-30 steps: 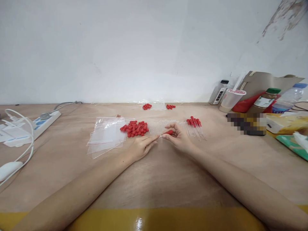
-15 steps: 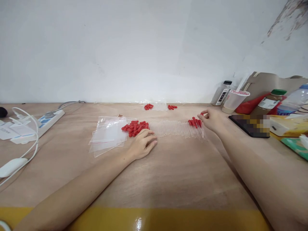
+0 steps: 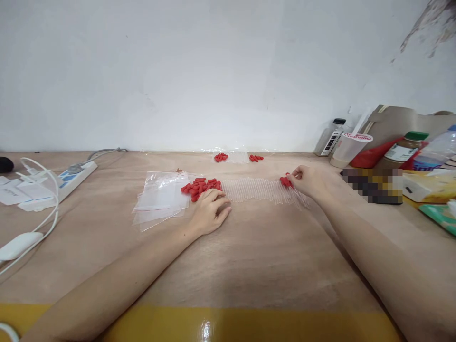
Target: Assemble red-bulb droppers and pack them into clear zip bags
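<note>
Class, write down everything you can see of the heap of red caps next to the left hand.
The heap of red caps is a loose pile of small, oblong, matte pieces that look like rubber, jumbled on the wooden table. It sits between the clear plastic bags and the row of clear tubes. The left hand rests at its near edge; whether it touches the caps is unclear.

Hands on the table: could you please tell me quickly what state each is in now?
Left hand: fingers curled beside the red caps; any hold cannot be told.
Right hand: fingers on the capped droppers; grip cannot be told.
</note>
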The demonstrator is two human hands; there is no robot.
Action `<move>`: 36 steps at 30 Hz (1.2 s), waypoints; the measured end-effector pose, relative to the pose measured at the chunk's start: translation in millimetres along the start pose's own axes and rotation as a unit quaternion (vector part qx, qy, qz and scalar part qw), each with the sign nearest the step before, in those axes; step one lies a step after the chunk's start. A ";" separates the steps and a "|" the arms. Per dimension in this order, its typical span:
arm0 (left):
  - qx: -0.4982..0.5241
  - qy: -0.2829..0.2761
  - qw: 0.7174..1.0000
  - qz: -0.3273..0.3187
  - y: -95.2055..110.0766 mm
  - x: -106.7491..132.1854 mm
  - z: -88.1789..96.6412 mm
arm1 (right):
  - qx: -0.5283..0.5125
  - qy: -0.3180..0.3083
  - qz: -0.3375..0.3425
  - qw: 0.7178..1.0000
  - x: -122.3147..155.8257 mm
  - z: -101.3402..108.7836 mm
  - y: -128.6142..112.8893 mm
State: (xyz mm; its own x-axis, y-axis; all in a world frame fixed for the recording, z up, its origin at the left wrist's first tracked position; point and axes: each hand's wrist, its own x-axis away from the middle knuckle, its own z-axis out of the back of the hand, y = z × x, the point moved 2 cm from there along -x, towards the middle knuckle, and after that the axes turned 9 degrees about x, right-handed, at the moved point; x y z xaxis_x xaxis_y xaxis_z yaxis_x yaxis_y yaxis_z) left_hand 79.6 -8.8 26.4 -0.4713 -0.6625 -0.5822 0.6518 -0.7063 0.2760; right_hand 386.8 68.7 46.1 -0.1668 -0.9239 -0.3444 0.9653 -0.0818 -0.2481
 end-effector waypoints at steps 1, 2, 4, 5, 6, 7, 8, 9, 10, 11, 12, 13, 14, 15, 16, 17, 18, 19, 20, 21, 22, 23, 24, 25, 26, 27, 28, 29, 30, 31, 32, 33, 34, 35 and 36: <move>-0.015 0.010 1.000 0.012 -1.4 0.1 0.4 | 0.010 -0.023 0.014 1.000 2.4 1.7 -4.6; -0.030 0.018 0.999 0.023 -3.2 0.3 0.8 | 0.024 -0.046 0.028 0.998 4.9 2.9 -8.9; -0.055 0.029 0.997 0.036 -7.4 0.7 1.1 | 0.058 -0.077 0.047 0.994 9.7 4.2 -15.3; -0.064 0.031 0.997 0.038 -9.7 0.9 1.1 | 0.072 -0.084 0.051 0.993 11.5 4.4 -17.0; -0.071 0.031 0.996 0.037 -11.9 1.0 1.0 | 0.079 -0.090 0.051 0.991 13.0 4.3 -17.9; -0.077 0.033 0.996 0.035 -13.9 0.8 1.0 | 0.080 -0.097 0.051 0.991 14.0 3.8 -18.1; -0.081 0.035 0.996 0.030 -15.7 0.4 1.2 | 0.077 -0.104 0.049 0.990 14.7 3.0 -17.8; -0.085 0.040 0.995 0.023 -17.1 -0.2 1.7 | 0.072 -0.112 0.048 0.990 15.1 2.1 -17.5; -0.090 0.045 0.995 0.016 -18.2 -1.2 2.3 | 0.068 -0.117 0.047 0.990 15.4 1.0 -17.1; -0.095 0.049 0.994 0.010 -19.3 -2.4 3.1 | 0.066 -0.120 0.044 0.990 15.5 0.0 -17.0; -0.100 0.054 0.994 0.007 -20.3 -3.8 4.0 | 0.066 -0.121 0.041 0.990 15.6 -0.9 -17.2; -0.105 0.056 0.993 0.005 -21.4 -5.4 4.8 | 0.066 -0.123 0.037 0.990 15.6 -1.8 -17.7; -0.109 0.055 0.993 0.005 -22.6 -7.0 5.6 | 0.069 -0.125 0.032 0.989 15.7 -2.6 -18.3; -0.111 0.051 0.993 0.004 -23.8 -8.6 6.1 | 0.073 -0.128 0.028 0.989 15.7 -3.5 -19.1; -0.111 0.042 0.993 -0.001 -25.1 -10.1 6.3 | 0.079 -0.132 0.024 0.988 15.8 -4.4 -20.0; -0.109 0.030 0.994 -0.008 -26.3 -11.4 6.2 | 0.085 -0.136 0.021 0.987 15.7 -5.2 -20.7; -0.107 0.016 0.994 -0.018 -27.5 -12.4 5.8 | 0.090 -0.139 0.019 0.986 15.6 -6.1 -21.4; -0.106 0.002 0.994 -0.026 -28.8 -13.1 5.3 | 0.092 -0.142 0.015 0.985 15.5 -6.9 -22.0; -0.108 -0.010 0.994 -0.032 -30.3 -13.5 4.8 | 0.093 -0.145 0.009 0.985 15.4 -7.6 -22.4; -0.112 -0.018 0.993 -0.034 -31.8 -13.7 4.5 | 0.091 -0.148 0.000 0.985 15.3 -8.1 -22.7; -0.118 -0.023 0.992 -0.033 -33.5 -13.7 4.4 | 0.089 -0.149 -0.010 0.985 15.4 -8.5 -23.1; -0.124 -0.026 0.992 -0.030 -35.1 -13.6 4.6 | 0.087 -0.151 -0.018 0.985 15.5 -8.7 -23.6; -0.128 -0.028 0.991 -0.027 -36.8 -13.4 5.0 | 0.087 -0.152 -0.026 0.984 15.8 -8.7 -24.3; -0.130 -0.029 0.991 -0.025 -38.4 -13.2 5.6 | 0.088 -0.154 -0.033 0.984 16.2 -8.6 -25.0; -0.128 -0.029 0.991 -0.025 -39.9 -13.0 6.5 | 0.089 -0.155 -0.038 0.983 16.6 -8.5 -25.7; -0.125 -0.028 0.991 -0.025 -41.2 -12.8 7.4 | 0.089 -0.155 -0.041 0.983 17.0 -8.5 -26.2; -0.120 -0.026 0.992 -0.026 -42.4 -12.6 8.4 | 0.087 -0.154 -0.044 0.983 17.2 -8.7 -26.4; -0.115 -0.023 0.993 -0.027 -43.4 -12.4 9.2 | 0.084 -0.152 -0.046 0.984 17.3 -9.1 -26.0; -0.109 -0.020 0.993 -0.028 -44.3 -12.2 10.0 | 0.079 -0.149 -0.047 0.984 17.0 -9.9 -25.2; -0.103 -0.016 0.994 -0.028 -45.0 -12.0 10.5 | 0.070 -0.146 -0.047 0.986 16.5 -10.8 -23.9; -0.097 -0.011 0.995 -0.026 -45.8 -11.8 10.7 | 0.059 -0.144 -0.045 0.987 15.8 -11.8 -22.3; -0.090 -0.005 0.996 -0.024 -46.5 -11.5 10.7 | 0.045 -0.142 -0.044 0.988 14.8 -12.8 -20.5; -0.083 0.002 0.996 -0.020 -47.4 -11.3 10.4 | 0.030 -0.142 -0.042 0.989 13.8 -13.5 -18.9; -0.075 0.009 0.997 -0.016 -48.4 -11.2 9.9 | 0.016 -0.142 -0.040 0.989 12.8 -13.8 -17.6; -0.066 0.018 0.998 -0.013 -49.5 -11.0 9.3 | 0.002 -0.140 -0.036 0.989 11.8 -13.5 -17.0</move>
State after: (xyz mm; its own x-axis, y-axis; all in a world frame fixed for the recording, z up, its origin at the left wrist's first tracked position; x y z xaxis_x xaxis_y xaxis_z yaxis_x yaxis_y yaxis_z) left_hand 47.1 31.2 26.3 -0.4689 -0.6335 -0.6155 0.7135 -0.6824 0.1588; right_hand 365.7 64.3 34.1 -0.1731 -0.9830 -0.0611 0.9540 -0.1519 -0.2587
